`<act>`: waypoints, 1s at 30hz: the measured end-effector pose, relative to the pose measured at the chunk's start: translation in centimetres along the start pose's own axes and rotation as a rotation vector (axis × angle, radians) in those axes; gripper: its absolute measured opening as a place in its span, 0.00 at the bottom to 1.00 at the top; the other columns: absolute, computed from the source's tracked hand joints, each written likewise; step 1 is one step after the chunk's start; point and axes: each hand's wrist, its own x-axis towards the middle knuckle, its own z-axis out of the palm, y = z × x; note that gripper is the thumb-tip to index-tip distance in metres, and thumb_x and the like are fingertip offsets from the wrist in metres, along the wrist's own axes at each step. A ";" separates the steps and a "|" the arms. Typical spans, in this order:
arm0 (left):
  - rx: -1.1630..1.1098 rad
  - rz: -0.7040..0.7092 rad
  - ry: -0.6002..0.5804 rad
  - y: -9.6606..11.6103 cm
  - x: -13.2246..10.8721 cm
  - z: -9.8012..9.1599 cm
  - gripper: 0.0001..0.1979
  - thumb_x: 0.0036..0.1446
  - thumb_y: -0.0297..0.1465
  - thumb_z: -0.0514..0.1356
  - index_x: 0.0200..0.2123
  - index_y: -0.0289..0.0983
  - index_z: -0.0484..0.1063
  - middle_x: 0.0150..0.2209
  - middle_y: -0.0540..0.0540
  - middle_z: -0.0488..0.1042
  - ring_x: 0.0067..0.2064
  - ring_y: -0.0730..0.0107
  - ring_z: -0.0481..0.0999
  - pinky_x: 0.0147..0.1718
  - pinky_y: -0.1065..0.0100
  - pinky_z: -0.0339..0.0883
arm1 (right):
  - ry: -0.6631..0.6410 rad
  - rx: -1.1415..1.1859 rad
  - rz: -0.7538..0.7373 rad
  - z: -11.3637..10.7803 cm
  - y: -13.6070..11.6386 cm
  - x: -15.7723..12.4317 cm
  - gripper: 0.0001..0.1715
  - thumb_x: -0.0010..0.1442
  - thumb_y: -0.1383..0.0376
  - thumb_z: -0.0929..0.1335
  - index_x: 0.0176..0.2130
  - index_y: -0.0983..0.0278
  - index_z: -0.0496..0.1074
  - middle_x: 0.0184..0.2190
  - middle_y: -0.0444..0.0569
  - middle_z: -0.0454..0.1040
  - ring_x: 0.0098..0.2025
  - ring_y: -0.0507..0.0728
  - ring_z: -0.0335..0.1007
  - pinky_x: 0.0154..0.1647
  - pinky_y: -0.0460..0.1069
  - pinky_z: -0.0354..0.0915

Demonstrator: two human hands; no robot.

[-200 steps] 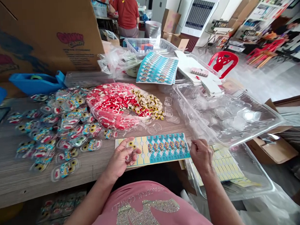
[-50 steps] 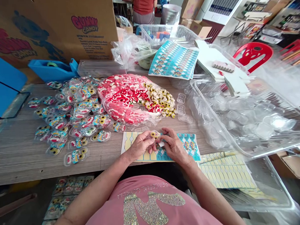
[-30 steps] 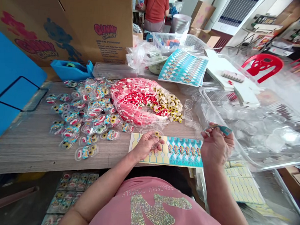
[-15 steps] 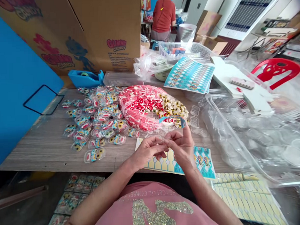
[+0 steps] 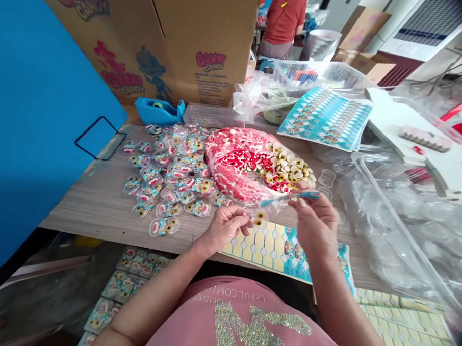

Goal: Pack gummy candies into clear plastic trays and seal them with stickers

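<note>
My left hand (image 5: 227, 226) pinches the edge of a small clear plastic candy pack (image 5: 259, 219) with yellow-and-black gummy eyes in it. To its right, my right hand (image 5: 318, 223) is raised with bent fingers, and a blue printed sticker strip (image 5: 307, 195) is at its fingertips. Beneath both hands lies a sticker sheet (image 5: 265, 245), partly peeled down to its yellowish backing. Just beyond them rests a plastic bag (image 5: 225, 178) of red-and-white gummy candies and gummy eyes (image 5: 292, 162).
Many finished candy packs (image 5: 168, 183) are heaped on the left of the table (image 5: 90, 199). A blue tape dispenser (image 5: 159, 112) stands before a large cardboard box (image 5: 205, 36). Clear plastic trays (image 5: 394, 237) and sticker sheets (image 5: 326, 118) are at right. A person in red (image 5: 285, 17) sits behind.
My hands have moved apart; the right one has gone up and right with the sticker strip. The candy pack now shows beside my left fingers. The view has shifted left.
</note>
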 end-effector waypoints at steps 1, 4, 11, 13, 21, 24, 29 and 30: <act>0.024 -0.007 -0.002 0.2 0.0 -0.4 0.09 0.52 0.34 0.63 0.30 0.32 0.75 0.28 0.42 0.79 0.22 0.75 0.74 0.17 0.75 0.51 | -0.037 0.005 -0.002 -0.3 -0.6 0.4 0.08 0.56 0.66 0.72 0.39 0.59 0.76 0.46 0.48 0.75 0.46 0.56 0.71 0.46 0.52 0.69; 0.084 -0.040 -0.032 0.8 0.1 -1.2 0.08 0.53 0.33 0.62 0.29 0.32 0.76 0.29 0.42 0.79 0.21 0.77 0.73 0.17 0.75 0.50 | -0.336 -0.029 0.025 -0.3 -1.8 0.8 0.03 0.55 0.67 0.73 0.33 0.60 0.76 0.39 0.46 0.76 0.42 0.55 0.72 0.43 0.51 0.68; 0.090 -0.103 -0.081 1.7 0.5 -1.9 0.07 0.52 0.32 0.62 0.27 0.33 0.73 0.22 0.48 0.74 0.20 0.78 0.70 0.18 0.74 0.50 | -0.682 -0.386 -0.086 2.5 -0.5 0.6 0.03 0.60 0.65 0.70 0.33 0.60 0.75 0.28 0.43 0.75 0.33 0.54 0.70 0.38 0.51 0.65; 0.072 -0.117 -0.090 1.7 0.5 -2.1 0.06 0.52 0.31 0.62 0.28 0.33 0.73 0.22 0.49 0.73 0.20 0.77 0.71 0.18 0.74 0.51 | -0.705 -0.436 -0.150 3.0 -0.2 0.8 0.03 0.60 0.66 0.70 0.33 0.60 0.75 0.27 0.44 0.75 0.32 0.54 0.70 0.37 0.52 0.65; 0.070 -0.142 -0.153 1.8 0.5 -3.1 0.05 0.53 0.30 0.59 0.29 0.34 0.71 0.20 0.50 0.71 0.18 0.79 0.67 0.19 0.73 0.49 | -0.717 -0.553 -0.229 3.9 0.1 0.4 0.06 0.57 0.69 0.69 0.29 0.59 0.74 0.26 0.44 0.76 0.33 0.56 0.70 0.38 0.54 0.61; 0.067 -0.138 -0.167 2.0 0.4 -3.1 0.05 0.52 0.30 0.59 0.29 0.33 0.72 0.19 0.50 0.71 0.18 0.79 0.67 0.19 0.73 0.49 | -0.711 -0.597 -0.282 3.9 0.2 0.2 0.07 0.56 0.70 0.68 0.29 0.59 0.74 0.25 0.44 0.75 0.33 0.57 0.68 0.37 0.54 0.59; 0.100 -0.157 -0.139 2.5 -0.1 -2.7 0.06 0.52 0.31 0.61 0.31 0.33 0.74 0.20 0.51 0.71 0.20 0.77 0.70 0.18 0.74 0.50 | -0.704 -0.677 -0.371 4.0 0.2 -0.2 0.11 0.52 0.74 0.65 0.30 0.60 0.73 0.26 0.43 0.75 0.33 0.57 0.67 0.38 0.54 0.56; 0.108 -0.160 -0.128 2.5 -0.2 -2.7 0.07 0.52 0.31 0.61 0.31 0.33 0.74 0.20 0.51 0.70 0.20 0.77 0.71 0.19 0.75 0.51 | -0.702 -0.699 -0.393 4.0 0.2 -0.3 0.12 0.52 0.74 0.65 0.31 0.59 0.73 0.26 0.43 0.75 0.33 0.57 0.67 0.38 0.54 0.55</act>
